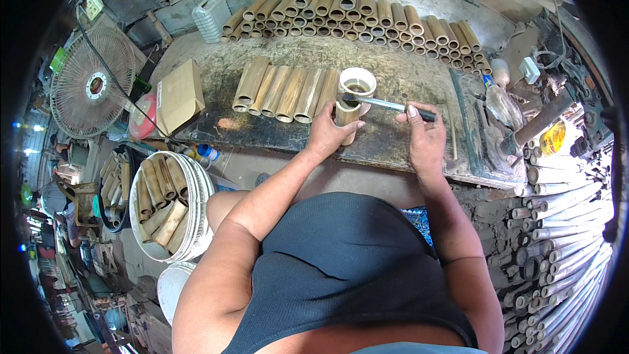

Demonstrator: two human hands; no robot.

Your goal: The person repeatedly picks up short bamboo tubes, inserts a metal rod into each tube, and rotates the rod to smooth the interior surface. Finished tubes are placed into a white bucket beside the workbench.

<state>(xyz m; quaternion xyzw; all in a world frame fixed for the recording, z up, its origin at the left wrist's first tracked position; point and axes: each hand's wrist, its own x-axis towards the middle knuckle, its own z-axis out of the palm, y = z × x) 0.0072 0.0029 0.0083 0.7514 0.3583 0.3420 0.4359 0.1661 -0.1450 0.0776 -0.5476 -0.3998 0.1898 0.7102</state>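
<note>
Your left hand [327, 132] wrapped around the short bamboo piece [345, 115], so most of its side was covered and you couldn't see where your fingers ended behind it. The brush [386, 103] had its tip buried at the piece's rim, bristles too dark to make out, and its back end disappeared under your right hand [424, 137]. What was in the white cup [358, 82] was just a murky brown patch, no telling more. Your own torso blocked the near edge of the worktop [406, 78]. The bamboo stack [563, 249] on the right ran off into the black rim, and the white bucket [171, 285] was half hidden behind your arm.
</note>
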